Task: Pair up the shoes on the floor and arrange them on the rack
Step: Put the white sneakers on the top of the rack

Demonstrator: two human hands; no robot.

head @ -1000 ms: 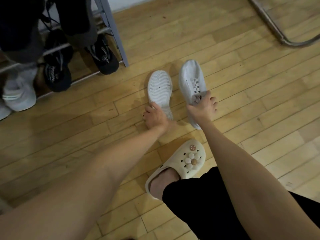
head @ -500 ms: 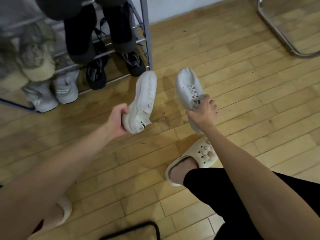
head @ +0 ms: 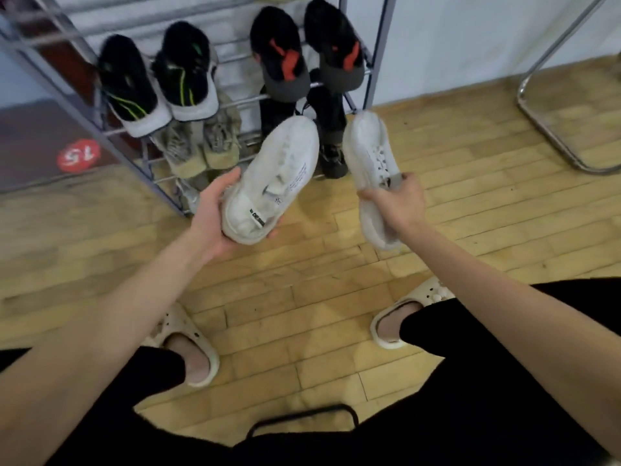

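1. On the rack (head: 368, 92), we see four pairs already shelved.
2. Our left hand (head: 215, 213) cups the heel of one white sneaker (head: 275, 176).
3. Our right hand (head: 398, 203) pinches its mate (head: 369, 153); both are off the floor, unshelved.

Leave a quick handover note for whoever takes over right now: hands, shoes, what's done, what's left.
Left hand cups the heel of one white sneaker; right hand grips the other white sneaker at its collar. Both are off the floor, in front of the shoe rack.
Done: black, tan and other pairs sit on the rack.
Left: set this white pair side by side on a free shelf; which is free is unclear.
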